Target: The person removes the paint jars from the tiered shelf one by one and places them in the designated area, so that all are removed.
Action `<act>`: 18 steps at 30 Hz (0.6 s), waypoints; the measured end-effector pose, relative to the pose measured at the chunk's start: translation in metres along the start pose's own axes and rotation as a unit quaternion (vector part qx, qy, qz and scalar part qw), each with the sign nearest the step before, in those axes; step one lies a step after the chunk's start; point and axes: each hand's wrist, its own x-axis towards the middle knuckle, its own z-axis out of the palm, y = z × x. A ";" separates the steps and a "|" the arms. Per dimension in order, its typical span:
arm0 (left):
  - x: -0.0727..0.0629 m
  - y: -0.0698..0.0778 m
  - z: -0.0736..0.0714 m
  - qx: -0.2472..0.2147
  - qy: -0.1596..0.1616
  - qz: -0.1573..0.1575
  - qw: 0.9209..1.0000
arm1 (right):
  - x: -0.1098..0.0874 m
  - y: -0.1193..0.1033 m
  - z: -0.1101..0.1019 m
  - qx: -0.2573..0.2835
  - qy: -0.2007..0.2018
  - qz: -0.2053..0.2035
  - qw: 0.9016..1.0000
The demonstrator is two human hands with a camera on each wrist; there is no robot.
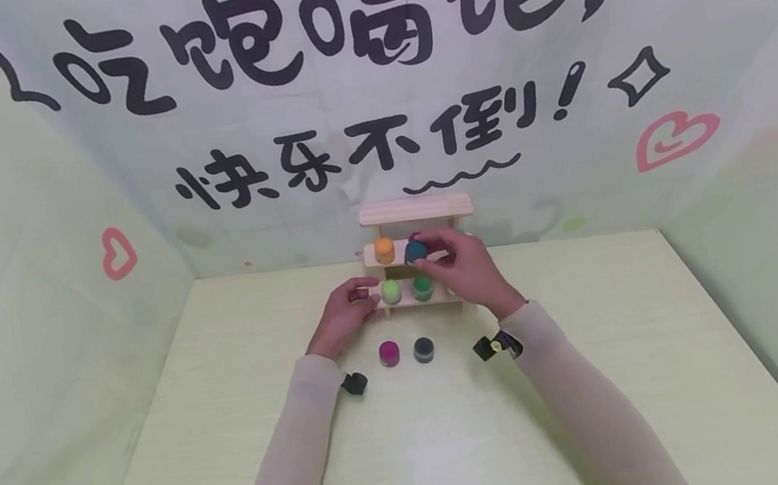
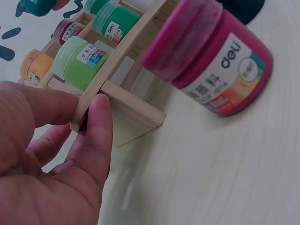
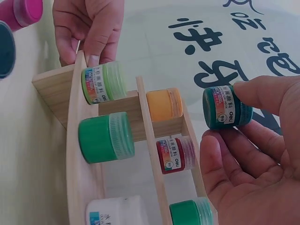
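My right hand (image 1: pixel 470 268) pinches a dark teal paint jar (image 3: pixel 227 107) between thumb and fingers, held apart from the upper board of a small wooden shelf (image 1: pixel 414 208). The left hand (image 2: pixel 56 154) grips the left end of its lower board with thumb and fingers. On that board stand a light green jar (image 3: pixel 102 82), a green jar (image 3: pixel 105 137) and a white jar (image 3: pixel 117 211). An orange jar (image 3: pixel 163 104), a dark red jar (image 3: pixel 173 154) and another green jar (image 3: pixel 187 213) occupy the upper board.
In front of the shelf, a magenta paint jar (image 1: pixel 389 352) and a dark blue-grey jar (image 1: pixel 423 350) stand on the pale table (image 1: pixel 421 456). Behind the shelf hangs a white cloth backdrop (image 1: pixel 311 229) with black lettering. Cloth also borders both sides.
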 end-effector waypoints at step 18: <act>0.001 0.001 -0.001 0.000 -0.006 -0.004 1.000 | -0.045 0.018 -0.005 -0.001 -0.001 -0.003 1.000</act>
